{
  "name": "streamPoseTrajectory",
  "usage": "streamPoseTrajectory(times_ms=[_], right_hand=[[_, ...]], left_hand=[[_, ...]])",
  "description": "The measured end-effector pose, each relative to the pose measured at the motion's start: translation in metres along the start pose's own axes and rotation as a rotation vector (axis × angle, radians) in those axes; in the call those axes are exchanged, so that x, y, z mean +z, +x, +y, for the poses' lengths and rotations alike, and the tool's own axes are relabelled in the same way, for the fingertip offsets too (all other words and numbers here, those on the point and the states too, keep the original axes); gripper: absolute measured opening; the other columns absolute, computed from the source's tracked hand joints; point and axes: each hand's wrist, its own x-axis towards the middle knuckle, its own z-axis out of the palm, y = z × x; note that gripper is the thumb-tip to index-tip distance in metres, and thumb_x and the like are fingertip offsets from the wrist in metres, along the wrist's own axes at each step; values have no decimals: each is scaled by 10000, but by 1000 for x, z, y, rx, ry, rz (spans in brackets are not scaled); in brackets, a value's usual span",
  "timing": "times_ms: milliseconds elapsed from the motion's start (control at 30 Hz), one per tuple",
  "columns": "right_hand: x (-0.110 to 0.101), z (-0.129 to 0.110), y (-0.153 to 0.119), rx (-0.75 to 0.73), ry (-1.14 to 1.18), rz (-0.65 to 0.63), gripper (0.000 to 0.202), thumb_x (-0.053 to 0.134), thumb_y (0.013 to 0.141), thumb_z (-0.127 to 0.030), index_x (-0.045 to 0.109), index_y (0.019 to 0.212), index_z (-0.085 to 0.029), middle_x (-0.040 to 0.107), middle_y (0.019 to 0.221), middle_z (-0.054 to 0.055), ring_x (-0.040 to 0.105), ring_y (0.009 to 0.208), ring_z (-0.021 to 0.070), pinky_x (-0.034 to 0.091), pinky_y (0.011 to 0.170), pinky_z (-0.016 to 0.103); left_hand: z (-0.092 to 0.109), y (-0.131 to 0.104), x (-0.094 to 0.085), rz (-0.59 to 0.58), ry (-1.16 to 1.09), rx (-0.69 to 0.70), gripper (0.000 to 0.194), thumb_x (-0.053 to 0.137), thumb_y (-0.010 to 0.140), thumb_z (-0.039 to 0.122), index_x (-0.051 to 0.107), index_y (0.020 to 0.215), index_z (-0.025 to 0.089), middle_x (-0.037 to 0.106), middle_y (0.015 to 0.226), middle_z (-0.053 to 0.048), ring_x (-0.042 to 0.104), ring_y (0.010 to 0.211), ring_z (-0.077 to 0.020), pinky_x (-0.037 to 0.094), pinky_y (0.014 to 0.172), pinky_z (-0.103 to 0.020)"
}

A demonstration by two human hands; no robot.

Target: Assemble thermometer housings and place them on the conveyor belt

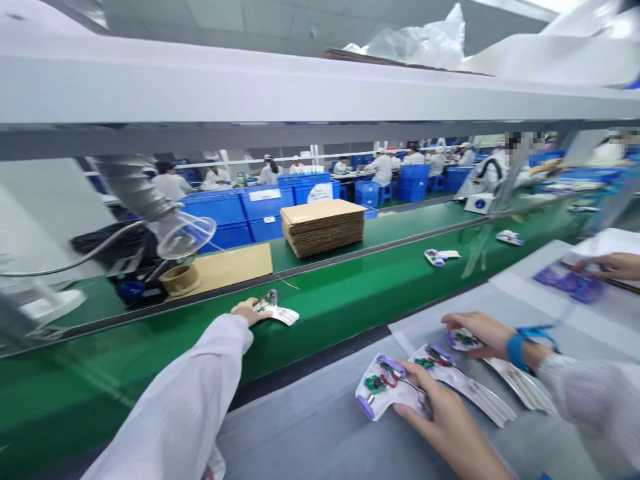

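My left hand (246,311) reaches over the green belt and is closed on a white plastic device housing (285,315) with a purple end and a small green board. Low on the grey bench, my right hand (437,417) grips another such housing (373,393) around its narrower part. Green boards, red wires and a small metal cylinder show inside it, with purple trim along its edges. Just beyond lies a third open housing (470,387), its curved handle pointing right; my right hand partly overlaps the view of it.
A co-worker's hand (480,333) with a blue wrist strap holds a housing at right; another hand (610,267) is by purple parts (570,280). More housings (440,257) lie along the green belt (340,293). Behind stand stacked cardboard (325,230), an extraction hose (135,180) and blue crates (225,210).
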Motion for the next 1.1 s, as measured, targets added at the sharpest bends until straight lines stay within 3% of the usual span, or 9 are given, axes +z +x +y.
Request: streamPoseTrajectory(times_ms=[100, 233, 367, 467, 600, 733, 900, 1000, 1100], right_hand=[[-23, -3, 9, -19, -78, 14, 440, 551, 736, -329, 522, 1158, -209, 674, 918, 43, 636, 807, 220, 485, 703, 292], [-70, 20, 22, 75, -274, 165, 436, 516, 772, -360, 499, 1173, -190, 662, 994, 74, 638, 856, 240, 483, 707, 308], [-106, 67, 33, 241, -500, 184, 462, 518, 770, -387, 488, 1184, -185, 682, 905, 83, 650, 816, 268, 481, 635, 314], [-118, 97, 33, 230, -535, 124, 414, 554, 740, -340, 546, 1113, -162, 690, 856, 106, 652, 789, 278, 485, 645, 325], [-121, 97, 25, 181, -603, 138, 438, 568, 697, -341, 579, 1055, -88, 627, 1004, 242, 581, 932, 384, 448, 752, 458], [-81, 24, 10, -20, -352, 113, 480, 511, 732, -432, 548, 1086, -111, 638, 956, 158, 610, 788, 285, 473, 711, 405], [17, -93, -44, -375, 36, -644, 332, 555, 769, -333, 577, 1066, -187, 657, 897, 47, 576, 613, 149, 459, 602, 255], [48, -113, -67, -479, 46, -734, 156, 528, 793, -246, 626, 907, -202, 657, 841, 37, 600, 738, 172, 455, 668, 249], [57, -107, -64, -610, 143, -725, 189, 466, 813, -191, 637, 890, -214, 638, 888, 56, 609, 836, 179, 475, 729, 249]], left_hand=[[17, -4, 6, -155, -155, -13, 440, 740, 531, 459, 562, 802, 161, 642, 723, -41, 627, 855, -308, 488, 715, -368], [38, -44, 2, -339, -437, -8, 506, 729, 527, 466, 471, 854, 179, 554, 543, 32, 623, 563, -191, 471, 479, -250], [50, -126, 5, -404, -701, 18, 517, 731, 572, 419, 433, 926, 188, 571, 642, 38, 584, 517, -103, 440, 438, -177], [47, -204, 23, -460, -892, 13, 502, 721, 613, 388, 447, 978, 179, 588, 674, 23, 584, 508, -93, 442, 438, -170], [32, -295, 53, -588, -1237, -74, 550, 742, 609, 314, 435, 1041, 164, 598, 676, 14, 591, 480, -96, 426, 412, -158], [11, -339, 68, -611, -1273, -80, 667, 750, 603, 315, 373, 1133, 170, 618, 675, -1, 620, 500, -135, 442, 429, -182], [-10, -355, 79, -755, -1303, -16, 857, 813, 482, 362, 326, 1167, 193, 598, 604, 21, 608, 484, -170, 467, 483, -263], [-17, -358, 86, -663, -1381, 31, 797, 860, 367, 357, 452, 1027, 174, 582, 659, 26, 579, 527, -120, 444, 543, -238], [-20, -357, 92, -454, -1489, 27, 638, 807, 454, 481, 533, 922, 146, 561, 674, 27, 512, 524, -55, 403, 533, -184]])
